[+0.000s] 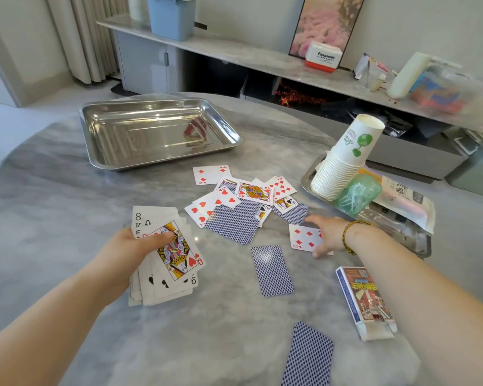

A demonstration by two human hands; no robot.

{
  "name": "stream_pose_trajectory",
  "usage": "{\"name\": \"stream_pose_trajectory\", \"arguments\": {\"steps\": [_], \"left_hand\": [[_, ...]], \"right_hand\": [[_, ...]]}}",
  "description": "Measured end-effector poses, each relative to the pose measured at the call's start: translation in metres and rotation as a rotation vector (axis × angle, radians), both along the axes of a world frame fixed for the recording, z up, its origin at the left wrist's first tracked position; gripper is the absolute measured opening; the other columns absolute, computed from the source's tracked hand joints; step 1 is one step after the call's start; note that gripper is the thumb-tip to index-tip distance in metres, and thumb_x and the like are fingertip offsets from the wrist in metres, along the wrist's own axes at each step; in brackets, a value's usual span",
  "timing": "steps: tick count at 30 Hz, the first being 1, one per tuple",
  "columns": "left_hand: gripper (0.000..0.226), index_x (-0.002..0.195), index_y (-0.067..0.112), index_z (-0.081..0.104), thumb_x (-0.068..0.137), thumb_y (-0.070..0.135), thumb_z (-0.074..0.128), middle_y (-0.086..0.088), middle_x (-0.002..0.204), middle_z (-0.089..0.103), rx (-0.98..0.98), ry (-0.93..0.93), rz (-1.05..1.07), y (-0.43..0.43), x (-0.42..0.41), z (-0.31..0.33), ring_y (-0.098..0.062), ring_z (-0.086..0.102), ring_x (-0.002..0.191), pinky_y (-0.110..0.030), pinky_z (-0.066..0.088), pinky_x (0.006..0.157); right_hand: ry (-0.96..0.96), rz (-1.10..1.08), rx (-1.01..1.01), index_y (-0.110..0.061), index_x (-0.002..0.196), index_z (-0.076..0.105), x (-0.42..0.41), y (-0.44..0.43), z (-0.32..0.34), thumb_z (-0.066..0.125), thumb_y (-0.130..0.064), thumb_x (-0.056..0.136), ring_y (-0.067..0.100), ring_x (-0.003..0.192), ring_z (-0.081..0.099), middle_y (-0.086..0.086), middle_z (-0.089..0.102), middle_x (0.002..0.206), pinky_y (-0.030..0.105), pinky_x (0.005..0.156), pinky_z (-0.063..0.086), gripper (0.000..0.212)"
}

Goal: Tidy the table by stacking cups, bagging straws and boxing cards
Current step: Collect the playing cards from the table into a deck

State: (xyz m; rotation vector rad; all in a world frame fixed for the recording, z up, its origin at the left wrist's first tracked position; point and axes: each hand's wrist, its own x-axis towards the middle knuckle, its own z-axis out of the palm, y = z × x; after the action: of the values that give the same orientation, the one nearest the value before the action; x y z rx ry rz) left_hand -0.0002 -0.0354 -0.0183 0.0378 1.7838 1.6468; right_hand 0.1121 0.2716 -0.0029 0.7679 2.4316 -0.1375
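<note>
My left hand (135,247) grips a fanned stack of playing cards (165,260) with a queen of hearts on top. My right hand (325,235) lies flat with straight fingers on a six of diamonds (301,236). A loose heap of cards (243,201) is spread at the table's middle. Two face-down cards lie apart, one (272,270) near my right hand and one (308,355) at the front edge. The open card box (364,300) lies under my right forearm. A tilted stack of paper cups (343,162) and a bag of straws (405,201) sit on the right tray (421,246).
An empty steel tray (95,160) stands at the back left of the marble table (53,207). A green plastic bundle (359,195) leans against the cups. Behind the table runs a long shelf (234,55) with a blue bin, a tissue box and clutter.
</note>
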Motion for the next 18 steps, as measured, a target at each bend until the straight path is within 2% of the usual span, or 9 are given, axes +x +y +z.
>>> {"name": "stream_pose_trajectory", "arguments": {"steps": [2, 4, 6, 8, 10, 12, 13, 16, 18], "left_hand": [[0.007, 0.078, 0.012, 0.061, 0.084, 0.009, 0.059, 0.0, 0.053, 0.07, -0.009, 0.0, -0.011, 0.001, 0.001, -0.001, -0.016, 0.066, 0.046, -0.034, 0.05, 0.061], [0.008, 0.077, 0.013, 0.06, 0.084, 0.009, 0.059, 0.001, 0.052, 0.069, -0.016, -0.001, -0.016, 0.001, 0.002, -0.001, -0.015, 0.066, 0.045, -0.033, 0.051, 0.058], [0.007, 0.078, 0.015, 0.06, 0.084, 0.01, 0.059, 0.002, 0.052, 0.069, -0.014, -0.005, -0.015, 0.001, 0.001, -0.001, -0.014, 0.066, 0.045, -0.032, 0.054, 0.053], [0.006, 0.08, 0.015, 0.061, 0.084, 0.011, 0.059, 0.002, 0.054, 0.07, -0.004, -0.011, -0.011, 0.0, -0.001, -0.001, -0.015, 0.067, 0.048, -0.032, 0.054, 0.054], [0.007, 0.08, 0.015, 0.061, 0.084, 0.011, 0.058, 0.001, 0.055, 0.07, 0.003, -0.013, -0.009, -0.001, -0.002, -0.001, -0.015, 0.067, 0.048, -0.032, 0.054, 0.056], [0.008, 0.079, 0.015, 0.06, 0.085, 0.011, 0.058, 0.001, 0.054, 0.07, 0.013, -0.018, -0.007, -0.001, -0.003, 0.0, -0.015, 0.067, 0.048, -0.031, 0.055, 0.052], [0.008, 0.078, 0.014, 0.06, 0.085, 0.011, 0.058, 0.002, 0.054, 0.07, 0.02, -0.025, -0.007, -0.001, -0.003, 0.0, -0.015, 0.067, 0.047, -0.03, 0.055, 0.048], [0.008, 0.079, 0.014, 0.06, 0.086, 0.011, 0.057, 0.002, 0.054, 0.07, 0.042, -0.038, -0.004, -0.002, -0.004, 0.002, -0.014, 0.067, 0.048, -0.026, 0.055, 0.044], [0.008, 0.079, 0.014, 0.06, 0.086, 0.011, 0.056, 0.003, 0.053, 0.069, 0.051, -0.041, 0.006, -0.002, -0.004, 0.002, -0.014, 0.067, 0.047, -0.027, 0.054, 0.044]], "right_hand": [[0.022, -0.007, 0.034, -0.018, 0.125, 0.039, -0.004, -0.002, -0.002, 0.07, -0.031, 0.075, 0.024, 0.126, 0.037, 0.007, 0.047, 0.133, 0.029, 0.096, 0.036, 0.06], [0.031, 0.0, 0.064, -0.019, 0.103, 0.044, -0.007, -0.005, -0.005, 0.071, -0.036, 0.073, 0.023, 0.119, 0.041, 0.007, 0.051, 0.125, 0.029, 0.086, 0.038, 0.043], [0.008, -0.008, 0.088, -0.018, 0.093, 0.044, -0.009, -0.007, -0.005, 0.072, -0.041, 0.071, 0.023, 0.111, 0.046, 0.008, 0.056, 0.12, 0.027, 0.079, 0.037, 0.042], [0.012, -0.055, 0.09, -0.016, 0.091, 0.043, -0.007, -0.009, -0.003, 0.073, -0.044, 0.069, 0.024, 0.109, 0.047, 0.008, 0.056, 0.117, 0.026, 0.076, 0.035, 0.046], [0.048, -0.114, 0.057, -0.014, 0.088, 0.04, -0.003, -0.012, -0.001, 0.07, -0.039, 0.074, 0.021, 0.1, 0.049, 0.006, 0.054, 0.103, 0.024, 0.067, 0.035, 0.041], [0.2, -0.182, -0.081, -0.015, 0.073, 0.037, -0.001, -0.018, 0.002, 0.062, -0.024, 0.083, 0.013, 0.069, 0.046, 0.001, 0.047, 0.076, 0.02, 0.052, 0.03, 0.029], [0.329, -0.23, -0.202, -0.016, 0.067, 0.034, -0.002, -0.022, 0.002, 0.058, -0.015, 0.086, 0.01, 0.059, 0.041, 0.0, 0.042, 0.068, 0.018, 0.048, 0.029, 0.03], [0.725, -0.39, -0.566, -0.016, 0.064, 0.037, -0.01, -0.053, 0.009, 0.048, 0.002, 0.089, 0.001, 0.043, 0.043, 0.001, 0.042, 0.061, 0.008, 0.039, 0.03, 0.032], [0.899, -0.476, -0.736, -0.017, 0.065, 0.041, -0.018, -0.084, 0.007, 0.047, 0.002, 0.089, 0.0, 0.047, 0.044, 0.0, 0.045, 0.063, 0.008, 0.041, 0.033, 0.031]]}}
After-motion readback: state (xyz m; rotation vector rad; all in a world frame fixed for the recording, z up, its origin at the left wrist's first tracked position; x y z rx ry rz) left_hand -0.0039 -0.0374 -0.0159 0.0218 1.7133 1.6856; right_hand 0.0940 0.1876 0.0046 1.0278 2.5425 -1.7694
